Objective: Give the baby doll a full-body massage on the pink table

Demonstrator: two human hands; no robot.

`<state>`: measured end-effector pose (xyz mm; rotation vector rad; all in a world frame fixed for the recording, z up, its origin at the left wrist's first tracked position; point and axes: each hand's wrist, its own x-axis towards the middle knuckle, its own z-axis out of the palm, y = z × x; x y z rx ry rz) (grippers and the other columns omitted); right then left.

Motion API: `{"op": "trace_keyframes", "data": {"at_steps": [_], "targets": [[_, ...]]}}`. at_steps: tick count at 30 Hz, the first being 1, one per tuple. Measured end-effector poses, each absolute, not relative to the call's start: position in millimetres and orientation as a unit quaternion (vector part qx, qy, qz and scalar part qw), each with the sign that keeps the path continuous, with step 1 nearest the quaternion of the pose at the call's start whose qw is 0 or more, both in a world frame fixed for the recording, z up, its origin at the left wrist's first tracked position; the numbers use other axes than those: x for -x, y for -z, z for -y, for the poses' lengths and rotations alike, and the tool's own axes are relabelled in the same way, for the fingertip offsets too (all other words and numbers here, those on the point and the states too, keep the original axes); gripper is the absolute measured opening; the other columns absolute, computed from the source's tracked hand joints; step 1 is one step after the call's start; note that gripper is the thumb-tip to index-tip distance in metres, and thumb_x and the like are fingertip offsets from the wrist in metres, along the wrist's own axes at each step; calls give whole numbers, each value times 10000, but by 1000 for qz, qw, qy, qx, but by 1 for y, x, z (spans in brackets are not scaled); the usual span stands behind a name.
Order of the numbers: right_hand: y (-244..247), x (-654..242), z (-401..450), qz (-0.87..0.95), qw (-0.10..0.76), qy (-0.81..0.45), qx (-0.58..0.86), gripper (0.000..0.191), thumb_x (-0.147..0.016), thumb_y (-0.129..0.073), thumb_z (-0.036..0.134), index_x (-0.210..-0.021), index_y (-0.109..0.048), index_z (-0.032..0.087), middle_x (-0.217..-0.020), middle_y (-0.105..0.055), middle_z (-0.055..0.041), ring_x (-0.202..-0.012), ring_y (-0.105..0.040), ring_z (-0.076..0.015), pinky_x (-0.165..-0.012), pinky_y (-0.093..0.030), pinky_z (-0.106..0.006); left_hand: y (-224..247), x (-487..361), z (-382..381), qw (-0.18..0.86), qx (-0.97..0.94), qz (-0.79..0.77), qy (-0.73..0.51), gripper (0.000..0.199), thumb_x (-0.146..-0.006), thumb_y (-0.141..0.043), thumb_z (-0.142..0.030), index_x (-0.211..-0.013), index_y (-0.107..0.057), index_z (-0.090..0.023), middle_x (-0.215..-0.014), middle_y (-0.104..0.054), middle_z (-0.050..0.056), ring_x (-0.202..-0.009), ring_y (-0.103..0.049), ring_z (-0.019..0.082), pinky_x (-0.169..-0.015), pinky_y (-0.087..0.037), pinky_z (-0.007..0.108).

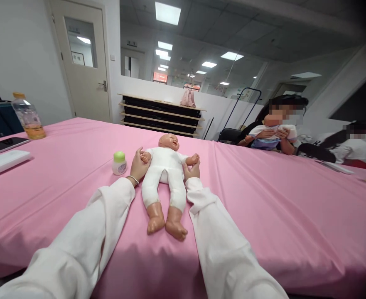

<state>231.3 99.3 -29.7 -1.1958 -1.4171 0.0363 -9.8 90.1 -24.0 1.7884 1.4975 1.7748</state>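
A baby doll (pixel 167 160) with a white cloth body lies on its back, feet toward me and head away. My left hand (pixel 139 165), with a beaded bracelet at the wrist, is closed around the doll's arm on the left side, close to its small hand. On the other side my right hand (pixel 191 171) grips the doll's other arm below its hand; some of my fingers are hidden beneath it. Just left of my left hand stands a small white jar with a green lid (pixel 119 163).
A pink sheet (pixel 251 199) covers the table. At the left are a drink bottle (pixel 30 116), a phone (pixel 3 146) and a white case (pixel 6 163). Across the table, at right, a person (pixel 271 124) holds another doll. Black shelving (pixel 160 116) stands behind.
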Motion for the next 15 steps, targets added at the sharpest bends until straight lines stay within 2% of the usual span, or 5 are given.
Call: {"op": "trace_keyframes", "data": {"at_steps": [3, 5, 8, 12, 15], "targets": [[28, -233, -72, 641, 544, -38, 540, 504, -708, -532, 251, -1183, -430, 115, -1209, -499, -146, -1152, -463, -234, -987, -369, -383, 25, 13, -66, 123, -607, -560, -550, 449, -694, -583, -167, -1132, -485, -149, -1131, -558, 104, -1041, -526, 195, -918, -408, 320], [26, -236, -56, 645, 488, -63, 584, 456, -708, -532, 232, -1148, -478, 124, -1137, -553, -130, -1084, -519, -238, -940, -412, -381, 26, 17, -53, 134, -611, -585, -516, 436, -703, -550, -153, -1136, -498, -153, -1134, -572, 102, -1030, -539, 198, -898, -414, 315], [25, -240, -40, 642, 430, -96, 627, 501, -729, -538, 240, -1211, -450, 135, -1120, -574, -117, -1028, -562, -228, -878, -456, -353, 25, 19, -38, 138, -635, -598, -469, 451, -723, -527, -182, -1171, -481, -160, -1109, -600, 99, -1005, -560, 218, -849, -429, 320], [29, -244, -36, 650, 409, -110, 631, 582, -741, -543, 217, -1289, -373, 125, -1136, -571, -116, -985, -590, -198, -822, -484, -297, 22, 19, -25, 131, -657, -602, -435, 425, -744, -536, -279, -1155, -484, -184, -1078, -621, 84, -972, -576, 241, -781, -440, 313], [29, -244, -36, 637, 392, -105, 656, 560, -750, -547, 235, -1275, -387, 122, -1123, -578, -115, -966, -598, -199, -818, -486, -298, 23, 19, -22, 130, -658, -602, -434, 426, -756, -528, -298, -1164, -471, -186, -1083, -619, 78, -969, -577, 232, -773, -436, 298]]}}
